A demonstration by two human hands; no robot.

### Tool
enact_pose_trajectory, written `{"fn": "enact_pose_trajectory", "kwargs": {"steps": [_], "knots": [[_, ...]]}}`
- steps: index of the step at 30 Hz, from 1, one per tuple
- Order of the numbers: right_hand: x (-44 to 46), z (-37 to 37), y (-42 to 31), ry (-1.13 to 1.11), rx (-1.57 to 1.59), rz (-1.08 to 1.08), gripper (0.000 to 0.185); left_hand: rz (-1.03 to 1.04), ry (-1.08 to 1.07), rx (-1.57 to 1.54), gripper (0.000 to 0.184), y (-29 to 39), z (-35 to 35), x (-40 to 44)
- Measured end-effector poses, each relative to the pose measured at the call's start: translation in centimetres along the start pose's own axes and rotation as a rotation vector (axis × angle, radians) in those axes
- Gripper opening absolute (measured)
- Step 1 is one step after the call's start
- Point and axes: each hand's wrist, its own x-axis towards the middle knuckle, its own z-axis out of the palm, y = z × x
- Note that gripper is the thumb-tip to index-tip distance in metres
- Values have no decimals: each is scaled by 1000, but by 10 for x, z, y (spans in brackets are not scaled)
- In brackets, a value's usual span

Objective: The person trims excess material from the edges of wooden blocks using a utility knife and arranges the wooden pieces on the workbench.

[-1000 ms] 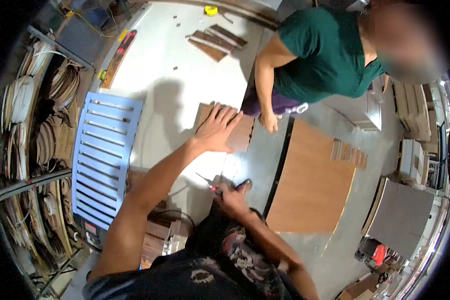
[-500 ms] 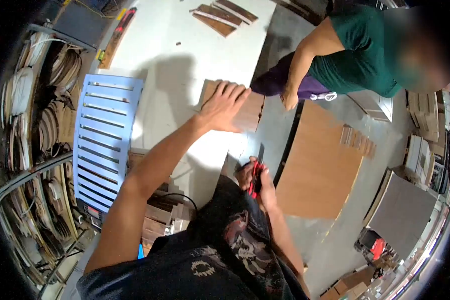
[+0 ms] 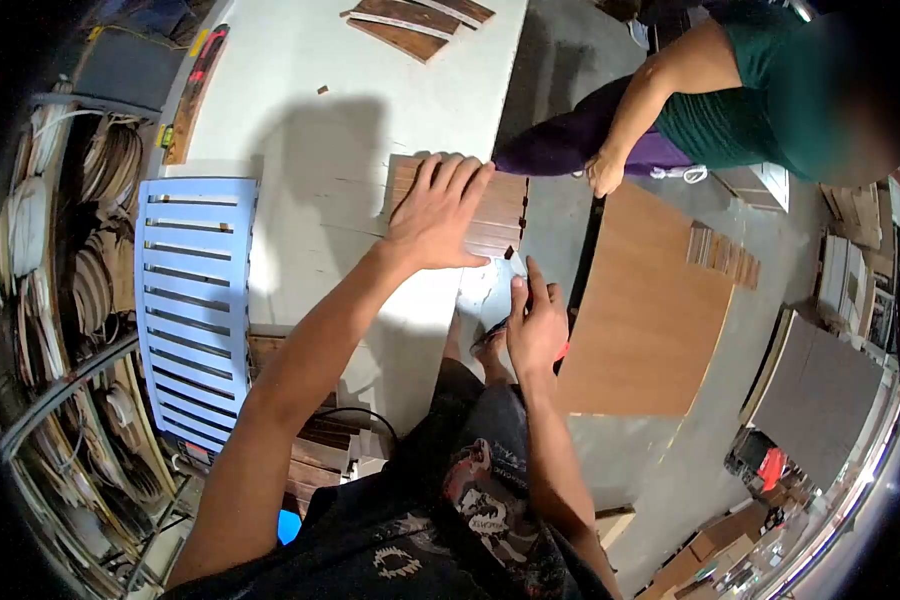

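My left hand (image 3: pixel 432 222) lies flat with fingers spread on a small brown wooden panel (image 3: pixel 500 205) with lines across its face, pressing it against the white table (image 3: pixel 335 215). Its right edge, with dark notches, reaches the table's edge. My right hand (image 3: pixel 538 325) is closed around a red-and-black knife (image 3: pixel 517 263). The pale blade points up at the panel's lower right corner, beside a small dark spot; whether it touches the wood I cannot tell. Most of the handle is hidden by my fingers.
Brown wood strips (image 3: pixel 405 28) lie at the table's far end. A pale blue slatted panel (image 3: pixel 195 310) and a red level (image 3: pixel 202 75) are at the left. Across from me stands a co-worker in a green shirt (image 3: pixel 715 135), near a large brown sheet (image 3: pixel 650 305).
My right hand has raised the knife from near my waist to the panel's corner. My left hand stays on the panel. The co-worker's arm has shifted slightly right in view.
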Motion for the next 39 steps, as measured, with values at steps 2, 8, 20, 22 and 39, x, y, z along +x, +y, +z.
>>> {"fn": "enact_pose_trajectory", "kwargs": {"steps": [2,8,20,22,39], "knots": [[6,6,-2,23,-45,10,38,-19,1,-1,131,0,-1,3],[7,20,-6,82,-68,14,36,-24,-14,-23,129,0,-1,5],[9,22,-9,44,-49,93,37,-21,19,-27,129,-3,5,6],[10,21,-8,33,-35,93,37,-20,21,-38,129,-4,5,6],[23,16,-14,11,-11,130,38,19,47,-39,124,-8,9,7]]}}
